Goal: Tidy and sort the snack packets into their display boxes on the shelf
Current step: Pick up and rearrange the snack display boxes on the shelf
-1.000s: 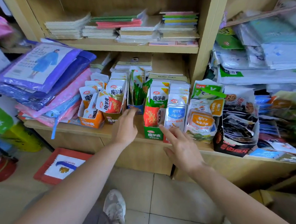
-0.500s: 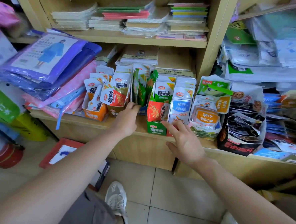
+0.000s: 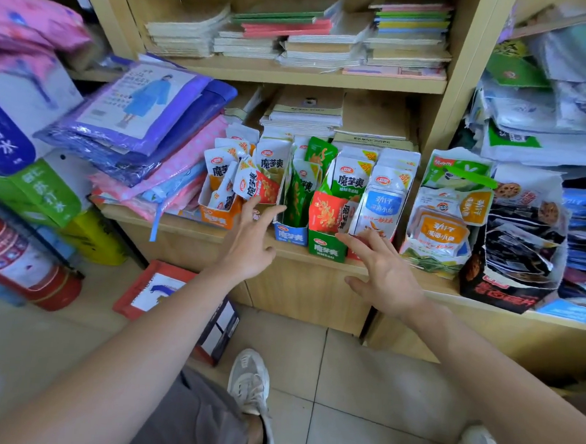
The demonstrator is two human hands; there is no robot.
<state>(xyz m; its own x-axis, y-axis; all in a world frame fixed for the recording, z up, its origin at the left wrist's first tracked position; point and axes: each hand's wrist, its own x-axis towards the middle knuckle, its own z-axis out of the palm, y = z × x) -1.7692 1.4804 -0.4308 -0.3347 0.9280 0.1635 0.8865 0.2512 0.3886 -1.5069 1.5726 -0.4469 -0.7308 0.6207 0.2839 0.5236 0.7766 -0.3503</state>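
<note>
One wooden shelf [image 3: 188, 224] crosses mid-frame. Two hands reach it, fingers spread and holding nothing: left hand [image 3: 249, 243] at centre, right hand [image 3: 384, 272] just right of it. Three fronts show: orange display box [image 3: 216, 219], blue display box [image 3: 290, 236], green display box [image 3: 329, 249]. They are crammed with upright glossy white, red and green snack packets [image 3: 351, 179].

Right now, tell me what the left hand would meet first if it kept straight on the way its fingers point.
Most likely the tilted red-and-white packet, right ahead of the left hand and beside the orange display box. Depth is unclear; the fingertips may be touching it.
</note>
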